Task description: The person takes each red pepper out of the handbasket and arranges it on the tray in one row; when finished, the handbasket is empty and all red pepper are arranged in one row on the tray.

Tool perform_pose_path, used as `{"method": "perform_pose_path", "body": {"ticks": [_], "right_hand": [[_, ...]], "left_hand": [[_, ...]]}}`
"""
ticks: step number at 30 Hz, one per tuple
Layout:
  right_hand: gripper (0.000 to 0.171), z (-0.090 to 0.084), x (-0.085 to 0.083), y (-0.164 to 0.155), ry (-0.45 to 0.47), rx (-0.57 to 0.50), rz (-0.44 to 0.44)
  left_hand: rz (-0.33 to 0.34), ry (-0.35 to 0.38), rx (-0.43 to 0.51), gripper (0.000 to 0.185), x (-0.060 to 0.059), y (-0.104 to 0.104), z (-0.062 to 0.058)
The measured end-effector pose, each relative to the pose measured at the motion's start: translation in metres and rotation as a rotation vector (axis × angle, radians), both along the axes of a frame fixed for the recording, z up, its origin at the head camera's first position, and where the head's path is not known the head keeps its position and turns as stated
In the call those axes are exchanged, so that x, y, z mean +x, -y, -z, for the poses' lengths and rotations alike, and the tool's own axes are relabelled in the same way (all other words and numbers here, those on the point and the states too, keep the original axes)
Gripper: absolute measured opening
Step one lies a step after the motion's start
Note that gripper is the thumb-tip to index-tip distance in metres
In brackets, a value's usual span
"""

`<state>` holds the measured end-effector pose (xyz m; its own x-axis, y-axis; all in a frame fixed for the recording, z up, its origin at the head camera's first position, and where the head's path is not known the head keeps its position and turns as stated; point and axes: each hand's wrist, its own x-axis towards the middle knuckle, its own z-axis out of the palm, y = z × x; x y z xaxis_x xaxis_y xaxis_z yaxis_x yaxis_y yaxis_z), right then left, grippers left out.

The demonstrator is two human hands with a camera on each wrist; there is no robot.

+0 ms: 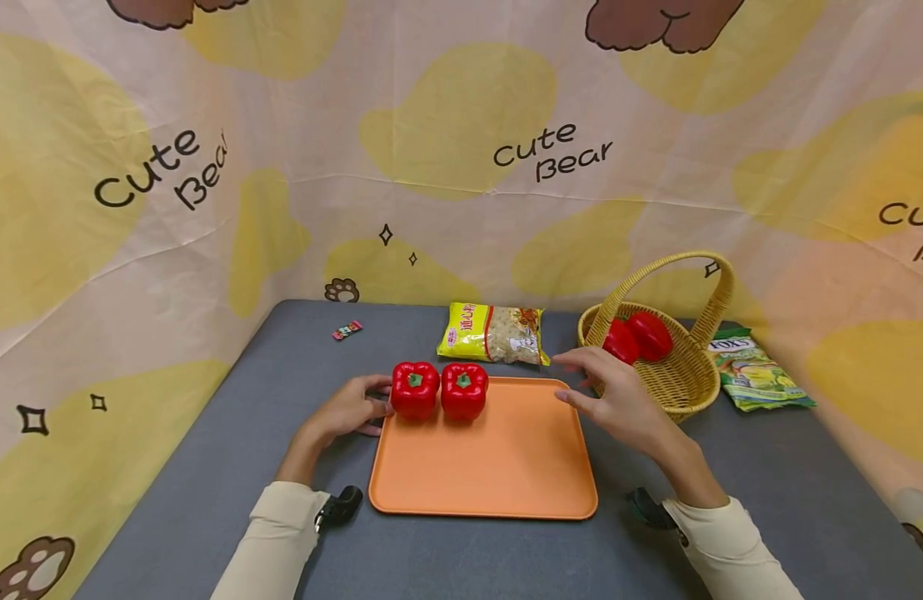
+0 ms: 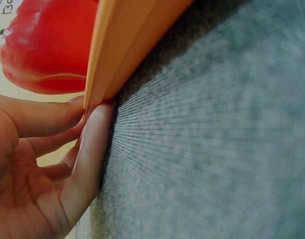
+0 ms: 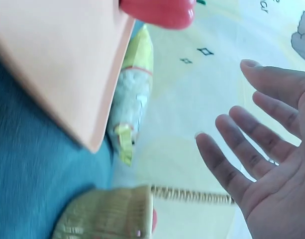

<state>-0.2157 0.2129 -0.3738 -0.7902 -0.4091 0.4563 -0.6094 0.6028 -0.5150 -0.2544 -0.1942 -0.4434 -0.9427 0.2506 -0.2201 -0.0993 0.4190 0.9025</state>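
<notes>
The left hand (image 1: 346, 410) rests on the grey felt surface (image 1: 207, 500), its relaxed fingers (image 2: 48, 117) touching the rim of the flat orange plastic tray (image 1: 499, 467), just beside the left glossy red bell pepper (image 1: 414, 389). A second red bell pepper (image 1: 464, 390) stands touching the first on the tray. The right hand (image 1: 619, 400) hovers spread open, holding nothing, between the tray and the woven wicker basket (image 1: 682, 379).
</notes>
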Motion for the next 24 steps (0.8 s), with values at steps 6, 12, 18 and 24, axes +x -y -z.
{"method": "perform_pose_path", "body": {"ticks": [6, 12, 18, 24], "right_hand": [[0.046, -0.002, 0.001, -0.025, -0.014, -0.038, 0.041], [0.041, 0.0, -0.007, -0.049, -0.015, -0.066, 0.097], [0.037, -0.003, -0.019, -0.069, 0.012, -0.014, 0.165], [0.038, -0.008, -0.032, -0.085, 0.092, -0.005, 0.196]], "left_hand": [[0.005, 0.0, 0.008, 0.05, 0.0, 0.0, 0.0], [0.002, -0.004, 0.0, 0.051, 0.0, -0.001, -0.003], [-0.002, 0.002, 0.003, 0.048, 0.001, 0.0, -0.002], [0.0, 0.004, 0.001, 0.049, 0.002, 0.001, -0.003]]}}
